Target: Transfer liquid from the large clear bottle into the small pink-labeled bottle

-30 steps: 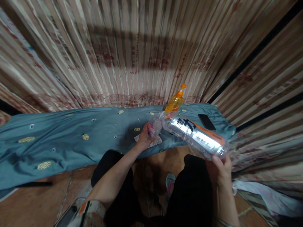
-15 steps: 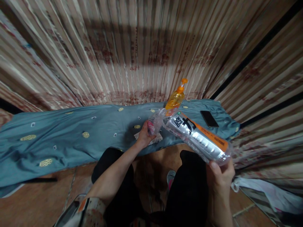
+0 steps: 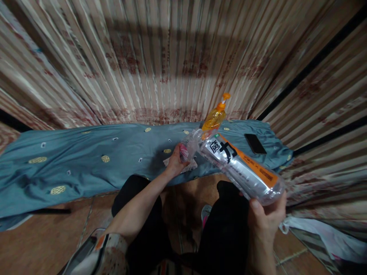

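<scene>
Right hand point(image 3: 266, 217) has dipped, holding the bottle point(image 3: 243, 168) by its base.

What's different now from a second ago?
The right hand and the base of the labelled bottle have shifted slightly toward the person, so the bottle slants more steeply in the picture. The camera view shifted slightly too. Nothing was taken up or let go. The left hand still holds the clear container; the pump bottle and phone stay put on the blue-green cloth.

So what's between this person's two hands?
From left hand to right hand, the head view shows a small clear bottle, then a large bottle labelled silver and orange.
</scene>
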`<action>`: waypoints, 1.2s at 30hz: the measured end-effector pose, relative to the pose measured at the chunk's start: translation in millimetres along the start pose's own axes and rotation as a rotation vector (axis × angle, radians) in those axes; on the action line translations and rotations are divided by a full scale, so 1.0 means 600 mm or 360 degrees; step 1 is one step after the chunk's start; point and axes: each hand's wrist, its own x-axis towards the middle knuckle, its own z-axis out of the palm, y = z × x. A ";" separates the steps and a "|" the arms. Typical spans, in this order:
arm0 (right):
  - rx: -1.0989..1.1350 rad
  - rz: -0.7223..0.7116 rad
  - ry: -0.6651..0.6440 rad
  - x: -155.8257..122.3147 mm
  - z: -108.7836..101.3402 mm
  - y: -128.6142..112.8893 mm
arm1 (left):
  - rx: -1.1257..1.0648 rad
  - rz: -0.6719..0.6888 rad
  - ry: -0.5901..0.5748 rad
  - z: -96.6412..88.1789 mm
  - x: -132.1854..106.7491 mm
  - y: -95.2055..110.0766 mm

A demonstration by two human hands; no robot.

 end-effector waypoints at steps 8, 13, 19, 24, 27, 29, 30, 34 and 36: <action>-0.0035 -0.0013 0.0123 -0.008 0.012 -0.022 | -0.0050 -0.0037 0.0012 0.007 0.002 0.000; -0.0020 -0.0003 0.0143 -0.012 0.018 -0.039 | -0.0075 -0.0025 0.0014 0.010 0.006 -0.009; -0.0112 -0.0104 0.0124 -0.008 0.004 -0.019 | -0.0334 0.0069 -0.0003 0.016 0.013 -0.044; -0.0162 -0.0277 0.0075 0.000 -0.010 0.009 | -0.0419 0.0132 -0.0042 0.023 0.022 -0.067; -0.0177 -0.0329 0.0057 -0.002 -0.010 0.010 | -0.0374 0.0176 -0.0060 0.022 0.023 -0.073; -0.0153 -0.0293 0.0095 -0.003 -0.007 0.005 | -0.0324 0.0203 -0.0077 0.019 0.023 -0.074; -0.0138 -0.0270 0.0122 -0.004 -0.006 0.001 | -0.0287 0.0208 -0.0083 0.017 0.023 -0.074; -0.0132 -0.0260 0.0147 -0.005 -0.002 -0.011 | -0.0158 0.0236 -0.0099 0.014 0.021 -0.072; -0.0147 -0.0285 0.0127 -0.005 -0.002 -0.013 | -0.0132 0.0253 -0.0110 0.014 0.020 -0.070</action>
